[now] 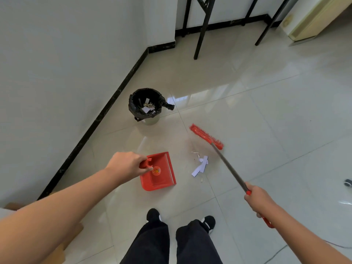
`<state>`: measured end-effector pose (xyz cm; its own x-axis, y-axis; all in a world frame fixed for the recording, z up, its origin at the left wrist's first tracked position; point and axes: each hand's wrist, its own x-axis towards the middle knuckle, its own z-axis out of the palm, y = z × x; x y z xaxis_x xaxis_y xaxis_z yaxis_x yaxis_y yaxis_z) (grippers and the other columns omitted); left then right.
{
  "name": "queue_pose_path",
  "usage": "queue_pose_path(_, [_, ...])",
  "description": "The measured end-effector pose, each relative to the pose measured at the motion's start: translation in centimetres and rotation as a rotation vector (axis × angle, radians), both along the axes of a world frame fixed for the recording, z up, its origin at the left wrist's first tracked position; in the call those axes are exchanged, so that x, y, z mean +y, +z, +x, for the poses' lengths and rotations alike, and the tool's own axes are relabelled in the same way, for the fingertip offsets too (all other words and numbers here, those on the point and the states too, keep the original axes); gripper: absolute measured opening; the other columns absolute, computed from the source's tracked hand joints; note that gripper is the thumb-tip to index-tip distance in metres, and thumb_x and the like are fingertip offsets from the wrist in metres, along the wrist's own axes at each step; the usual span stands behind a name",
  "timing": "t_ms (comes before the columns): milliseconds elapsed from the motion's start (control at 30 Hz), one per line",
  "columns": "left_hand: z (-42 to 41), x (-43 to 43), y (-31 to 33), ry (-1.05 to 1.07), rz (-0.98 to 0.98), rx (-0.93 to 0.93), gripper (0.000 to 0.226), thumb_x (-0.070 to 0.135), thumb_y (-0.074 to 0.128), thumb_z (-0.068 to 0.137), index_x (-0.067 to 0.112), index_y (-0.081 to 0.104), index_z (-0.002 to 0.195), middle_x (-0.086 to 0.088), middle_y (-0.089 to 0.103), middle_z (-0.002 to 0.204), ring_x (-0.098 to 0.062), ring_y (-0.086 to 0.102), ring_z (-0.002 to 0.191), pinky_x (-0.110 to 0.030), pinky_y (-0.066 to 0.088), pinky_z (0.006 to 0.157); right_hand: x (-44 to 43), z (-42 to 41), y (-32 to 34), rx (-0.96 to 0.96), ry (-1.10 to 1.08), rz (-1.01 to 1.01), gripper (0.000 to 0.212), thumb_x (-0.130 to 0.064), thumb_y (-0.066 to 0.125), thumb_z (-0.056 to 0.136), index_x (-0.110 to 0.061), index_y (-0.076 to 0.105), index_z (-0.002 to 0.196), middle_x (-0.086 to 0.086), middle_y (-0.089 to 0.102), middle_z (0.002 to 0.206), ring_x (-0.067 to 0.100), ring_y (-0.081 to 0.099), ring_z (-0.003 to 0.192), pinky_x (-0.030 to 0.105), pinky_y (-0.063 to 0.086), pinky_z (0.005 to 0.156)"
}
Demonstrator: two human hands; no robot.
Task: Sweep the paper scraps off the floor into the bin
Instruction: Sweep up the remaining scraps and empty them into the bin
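Observation:
My left hand (124,163) grips the handle of a red dustpan (159,173) that rests flat on the tiled floor, its open lip facing right. A small pile of white paper scraps (200,165) lies just right of the dustpan. My right hand (260,201) holds the grey pole of a red broom (206,136), whose head sits on the floor beyond and right of the scraps. A bin (146,104) lined with a black bag stands farther away near the wall, with some paper scraps inside it.
A white wall with black skirting (99,115) runs along the left. Black table legs (202,29) stand at the back, a pale cabinet (312,20) at the far right. My two feet in black shoes (153,215) are below the dustpan. Cardboard lies at bottom left.

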<state>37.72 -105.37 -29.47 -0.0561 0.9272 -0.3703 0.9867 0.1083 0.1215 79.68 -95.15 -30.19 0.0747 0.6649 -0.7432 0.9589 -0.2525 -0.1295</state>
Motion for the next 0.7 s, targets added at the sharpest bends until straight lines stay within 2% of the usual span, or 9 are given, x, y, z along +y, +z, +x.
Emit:
queue_pose_path(100, [1.1, 1.2, -0.4, -0.034, -0.027, 0.005, 0.047, 0.068, 0.041, 0.088, 0.024, 0.059, 0.089, 0.005, 0.060, 0.075, -0.018, 0.062, 0.079, -0.028, 0.035, 0.053, 0.5, -0.8, -1.5, 0.039, -0.134, -0.005, 0.040, -0.002, 0.037, 0.091, -0.018, 0.050, 0.126, 0.009, 0.046, 0.067, 0.020, 0.040, 0.047, 0.022, 0.036, 0.037])
queue_pose_path(233, [1.9, 2.1, -0.9, -0.064, -0.034, -0.012, 0.044, 0.063, 0.042, 0.090, 0.022, 0.051, 0.079, 0.006, 0.043, 0.061, -0.018, 0.050, 0.067, -0.029, 0.034, 0.053, 1.4, -2.1, -4.1, 0.066, -0.357, -0.097, 0.027, 0.000, 0.035, 0.087, 0.002, 0.052, 0.109, 0.010, 0.042, 0.056, 0.015, 0.037, 0.035, 0.022, 0.030, 0.045])
queue_pose_path(300, [2.0, 2.2, -1.2, -0.083, -0.019, -0.011, 0.043, 0.062, 0.042, 0.091, 0.023, 0.047, 0.076, 0.007, 0.039, 0.058, -0.019, 0.049, 0.066, -0.029, 0.033, 0.053, 0.7, -3.6, -5.2, 0.093, -0.406, -0.169, 0.018, 0.001, 0.037, 0.086, 0.003, 0.050, 0.098, 0.011, 0.043, 0.054, 0.014, 0.037, 0.034, 0.023, 0.030, 0.046])
queue_pose_path(400, [1.8, 1.8, -1.6, -0.105, -0.009, -0.013, 0.043, 0.062, 0.042, 0.091, 0.023, 0.057, 0.085, 0.007, 0.045, 0.063, -0.021, 0.059, 0.071, -0.028, 0.033, 0.054, -1.7, -6.7, -6.2, 0.169, -0.415, -0.191, 0.011, 0.007, 0.038, 0.082, 0.001, 0.047, 0.083, 0.014, 0.043, 0.052, 0.018, 0.038, 0.033, 0.027, 0.036, 0.044])
queue_pose_path(467, [1.9, 1.3, -1.7, -0.109, -0.003, -0.020, 0.042, 0.061, 0.042, 0.092, 0.023, 0.060, 0.090, 0.007, 0.049, 0.066, -0.021, 0.062, 0.074, -0.028, 0.032, 0.054, -3.5, -8.3, -6.4, 0.206, -0.395, -0.231, 0.011, 0.006, 0.038, 0.082, 0.003, 0.048, 0.085, 0.014, 0.044, 0.053, 0.020, 0.039, 0.036, 0.027, 0.038, 0.043])
queue_pose_path(533, [2.3, 1.0, -1.8, -0.135, -0.001, -0.018, 0.042, 0.059, 0.043, 0.092, 0.021, 0.060, 0.092, 0.006, 0.056, 0.073, -0.021, 0.062, 0.077, -0.028, 0.033, 0.055, -5.4, -9.6, -6.1, 0.211, -0.352, -0.292, 0.018, 0.004, 0.038, 0.082, 0.002, 0.049, 0.096, 0.013, 0.045, 0.055, 0.020, 0.041, 0.039, 0.027, 0.039, 0.042])
queue_pose_path(600, [2.6, 1.0, -1.9, -0.154, -0.001, -0.026, 0.041, 0.058, 0.043, 0.093, 0.020, 0.056, 0.086, 0.002, 0.064, 0.081, -0.022, 0.062, 0.079, -0.029, 0.035, 0.057, -7.1, -10.9, -5.1, 0.212, -0.290, -0.333, 0.025, 0.003, 0.038, 0.081, 0.001, 0.051, 0.103, 0.012, 0.047, 0.057, 0.021, 0.044, 0.040, 0.027, 0.041, 0.043])
queue_pose_path(700, [2.7, 1.2, -1.9, -0.150, -0.026, -0.057, 0.040, 0.057, 0.043, 0.093, 0.022, 0.044, 0.076, 0.000, 0.060, 0.078, -0.024, 0.060, 0.078, -0.029, 0.033, 0.058, -8.7, -12.8, -2.5, 0.228, -0.214, -0.379, 0.029, 0.000, 0.038, 0.083, -0.002, 0.051, 0.109, 0.013, 0.048, 0.060, 0.019, 0.045, 0.039, 0.025, 0.042, 0.040])
